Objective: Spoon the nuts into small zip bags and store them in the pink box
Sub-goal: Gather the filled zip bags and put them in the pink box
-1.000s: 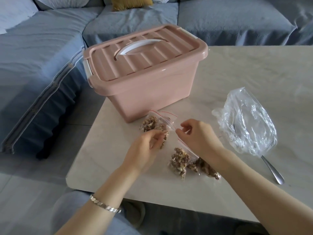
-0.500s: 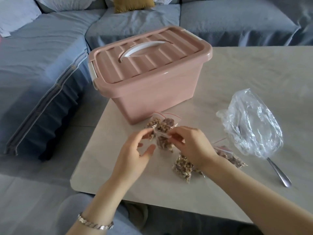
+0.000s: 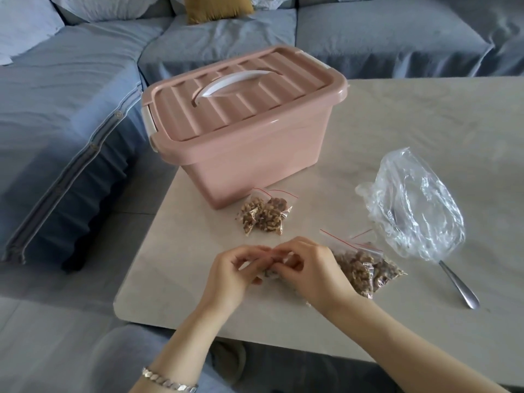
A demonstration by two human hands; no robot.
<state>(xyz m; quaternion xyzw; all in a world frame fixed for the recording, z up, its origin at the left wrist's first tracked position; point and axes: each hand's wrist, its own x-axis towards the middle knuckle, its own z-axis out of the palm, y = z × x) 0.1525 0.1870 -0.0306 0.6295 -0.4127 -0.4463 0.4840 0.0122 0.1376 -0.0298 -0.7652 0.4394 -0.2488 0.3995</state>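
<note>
1. No text, label, brand, number or sign can be read on anything in view.
</note>
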